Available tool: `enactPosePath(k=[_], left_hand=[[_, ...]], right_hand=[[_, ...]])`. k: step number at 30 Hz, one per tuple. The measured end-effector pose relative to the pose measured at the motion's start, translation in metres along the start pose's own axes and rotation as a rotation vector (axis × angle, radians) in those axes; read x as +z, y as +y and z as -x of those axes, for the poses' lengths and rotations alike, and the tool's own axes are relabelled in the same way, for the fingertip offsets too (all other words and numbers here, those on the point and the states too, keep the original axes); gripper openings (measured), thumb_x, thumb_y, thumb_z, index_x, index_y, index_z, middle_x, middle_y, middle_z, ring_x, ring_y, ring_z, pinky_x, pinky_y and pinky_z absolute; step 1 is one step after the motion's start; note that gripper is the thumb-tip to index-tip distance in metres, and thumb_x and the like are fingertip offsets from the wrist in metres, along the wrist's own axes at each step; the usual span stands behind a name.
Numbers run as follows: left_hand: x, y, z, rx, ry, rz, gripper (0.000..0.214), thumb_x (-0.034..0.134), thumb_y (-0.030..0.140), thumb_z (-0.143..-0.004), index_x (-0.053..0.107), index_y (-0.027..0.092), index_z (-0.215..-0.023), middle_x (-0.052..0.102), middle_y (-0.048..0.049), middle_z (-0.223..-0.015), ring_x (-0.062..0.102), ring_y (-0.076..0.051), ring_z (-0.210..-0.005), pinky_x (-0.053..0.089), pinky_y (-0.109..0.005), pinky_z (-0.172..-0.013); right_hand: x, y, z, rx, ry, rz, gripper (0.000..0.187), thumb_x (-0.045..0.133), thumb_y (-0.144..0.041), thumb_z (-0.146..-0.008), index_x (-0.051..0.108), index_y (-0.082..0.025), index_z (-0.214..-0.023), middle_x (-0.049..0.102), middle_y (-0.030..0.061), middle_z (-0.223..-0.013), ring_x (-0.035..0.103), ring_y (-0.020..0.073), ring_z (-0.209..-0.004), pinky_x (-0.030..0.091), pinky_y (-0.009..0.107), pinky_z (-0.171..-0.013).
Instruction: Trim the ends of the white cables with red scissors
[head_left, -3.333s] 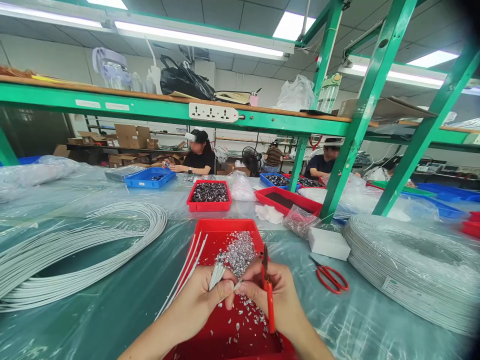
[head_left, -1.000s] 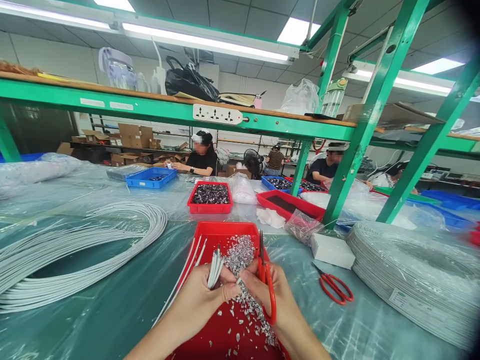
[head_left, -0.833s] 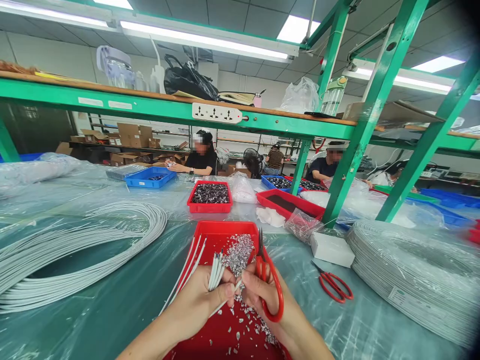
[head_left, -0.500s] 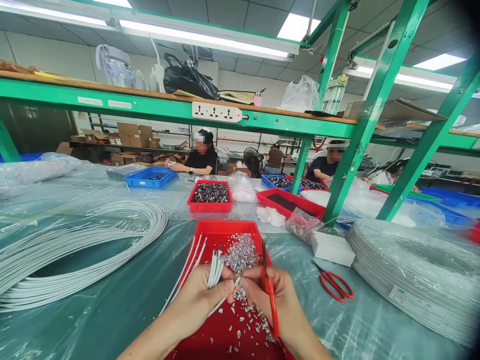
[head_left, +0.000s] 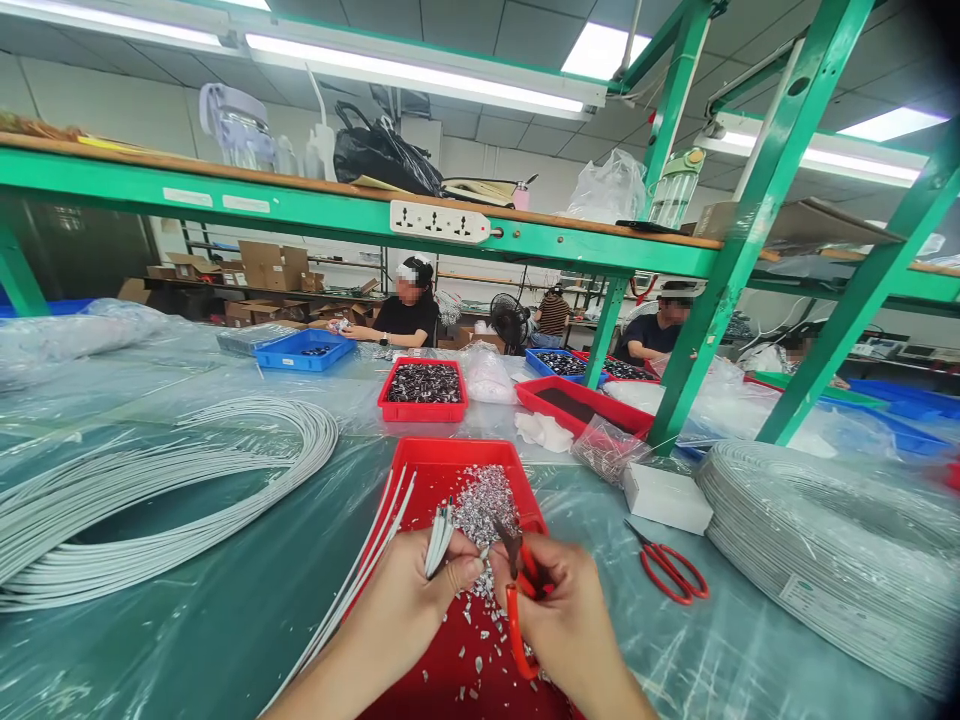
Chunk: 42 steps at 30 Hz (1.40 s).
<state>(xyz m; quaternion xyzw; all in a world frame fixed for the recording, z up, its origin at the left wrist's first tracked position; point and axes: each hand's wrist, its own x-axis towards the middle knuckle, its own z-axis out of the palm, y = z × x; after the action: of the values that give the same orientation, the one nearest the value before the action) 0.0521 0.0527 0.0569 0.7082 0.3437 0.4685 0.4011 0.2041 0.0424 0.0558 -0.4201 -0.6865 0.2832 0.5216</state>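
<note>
My left hand (head_left: 409, 600) is closed round a bundle of thin white wires (head_left: 437, 526), their cut ends sticking up past my thumb and their lengths trailing down to the left. My right hand (head_left: 559, 612) grips red-handled scissors (head_left: 516, 590), blades pointing up-left toward the wire ends. Both hands hover over a red tray (head_left: 442, 465) holding a heap of small silvery-white offcuts (head_left: 484, 505); loose bits lie scattered under the hands.
A large coil of white wire (head_left: 187, 480) lies left, another coil (head_left: 832, 550) right. Spare red scissors (head_left: 671, 570) and a white box (head_left: 666, 495) sit right of the tray. Further trays (head_left: 422, 390), green shelf posts (head_left: 720, 250) and several seated people are behind.
My right hand has turned the scissors from upright to tilted, blades now nearer the wire ends. The left hand keeps its hold on the bundle. The view has shifted slightly.
</note>
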Motion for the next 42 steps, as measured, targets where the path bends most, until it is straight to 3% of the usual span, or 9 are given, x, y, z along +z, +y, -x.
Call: enactPosePath(k=[12, 18, 21, 24, 27, 30, 34, 38, 42], left_hand=[[0.0, 0.004, 0.0, 0.014, 0.09, -0.09, 0.02, 0.049, 0.032, -0.077, 0.058, 0.015, -0.07, 0.056, -0.001, -0.065, 0.048, -0.02, -0.061, 0.034, -0.023, -0.055], [0.003, 0.003, -0.001, -0.008, 0.161, -0.221, 0.017, 0.05, 0.031, -0.073, 0.055, 0.015, -0.069, 0.054, -0.0004, -0.064, 0.049, -0.02, -0.06, 0.033, -0.024, -0.055], [0.003, 0.0, -0.002, -0.005, 0.121, -0.12, 0.018, 0.055, 0.032, -0.075, 0.056, 0.015, -0.07, 0.052, -0.0004, -0.065, 0.047, -0.019, -0.061, 0.033, -0.023, -0.056], [-0.003, -0.003, -0.002, -0.008, 0.074, 0.039, 0.029, 0.051, 0.042, -0.086, 0.058, 0.014, -0.085, 0.044, 0.0021, -0.06, 0.041, -0.016, -0.055, 0.03, -0.021, -0.051], [-0.011, -0.005, -0.003, -0.017, 0.017, 0.133, 0.041, 0.046, 0.05, -0.091, 0.06, 0.012, -0.093, 0.039, 0.0025, -0.058, 0.038, -0.016, -0.054, 0.029, -0.02, -0.05], [-0.014, -0.007, -0.004, -0.033, -0.017, 0.208, 0.039, 0.055, 0.049, -0.087, 0.062, 0.01, -0.091, 0.043, 0.0016, -0.057, 0.041, -0.014, -0.053, 0.031, -0.019, -0.049], [-0.008, -0.012, -0.004, -0.096, 0.03, 0.293, 0.034, 0.065, 0.042, -0.08, 0.059, 0.009, -0.085, 0.052, -0.0009, -0.054, 0.046, -0.014, -0.045, 0.036, -0.018, -0.044], [0.001, -0.009, -0.002, -0.116, 0.099, 0.306, 0.027, 0.066, 0.036, -0.076, 0.057, 0.01, -0.079, 0.053, -0.0005, -0.053, 0.048, -0.014, -0.044, 0.04, -0.016, -0.041], [0.0, -0.003, -0.001, -0.133, 0.095, 0.221, 0.024, 0.063, 0.035, -0.078, 0.059, 0.012, -0.079, 0.048, 0.0027, -0.051, 0.044, -0.012, -0.041, 0.033, -0.013, -0.036]], right_hand=[[0.003, -0.01, -0.002, -0.12, 0.067, 0.178, 0.008, 0.039, -0.014, -0.057, 0.036, -0.017, -0.05, 0.032, -0.004, -0.047, 0.03, 0.0085, -0.046, 0.024, 0.019, -0.042], [-0.004, -0.013, 0.001, -0.069, -0.048, 0.034, 0.012, 0.042, -0.013, -0.059, 0.033, -0.017, -0.052, 0.03, -0.0055, -0.048, 0.025, 0.007, -0.046, 0.023, 0.018, -0.041], [-0.013, -0.007, -0.001, 0.079, -0.105, -0.128, 0.015, 0.05, -0.016, -0.062, 0.037, -0.016, -0.055, 0.031, -0.0055, -0.051, 0.025, 0.0071, -0.048, 0.023, 0.019, -0.043], [-0.022, 0.005, -0.007, 0.135, -0.071, -0.138, 0.021, 0.055, -0.021, -0.069, 0.038, -0.016, -0.057, 0.029, -0.0056, -0.052, 0.025, 0.0077, -0.049, 0.024, 0.019, -0.044], [-0.028, 0.013, -0.01, 0.099, -0.141, -0.177, 0.008, 0.053, -0.02, -0.076, 0.049, -0.014, -0.079, 0.045, -0.0013, -0.065, 0.042, 0.0115, -0.06, 0.039, 0.022, -0.058], [-0.031, 0.012, -0.006, 0.056, -0.274, -0.248, 0.035, 0.055, -0.02, -0.077, 0.043, -0.015, -0.111, 0.053, 0.0079, -0.097, 0.052, 0.0181, -0.087, 0.04, 0.032, -0.084], [-0.034, 0.009, 0.006, 0.081, -0.468, -0.294, 0.065, 0.058, -0.027, -0.075, 0.025, -0.012, -0.129, 0.042, 0.0177, -0.123, 0.046, 0.023, -0.11, 0.036, 0.034, -0.095], [-0.039, 0.017, 0.012, 0.034, -0.52, -0.057, 0.067, 0.061, -0.033, -0.071, 0.034, -0.013, -0.129, 0.047, 0.0173, -0.122, 0.045, 0.028, -0.113, 0.037, 0.039, -0.095], [-0.042, 0.019, 0.016, 0.138, -0.503, 0.077, 0.076, 0.06, -0.041, -0.068, 0.034, -0.008, -0.131, 0.049, 0.0209, -0.118, 0.05, 0.0313, -0.106, 0.042, 0.042, -0.089]])
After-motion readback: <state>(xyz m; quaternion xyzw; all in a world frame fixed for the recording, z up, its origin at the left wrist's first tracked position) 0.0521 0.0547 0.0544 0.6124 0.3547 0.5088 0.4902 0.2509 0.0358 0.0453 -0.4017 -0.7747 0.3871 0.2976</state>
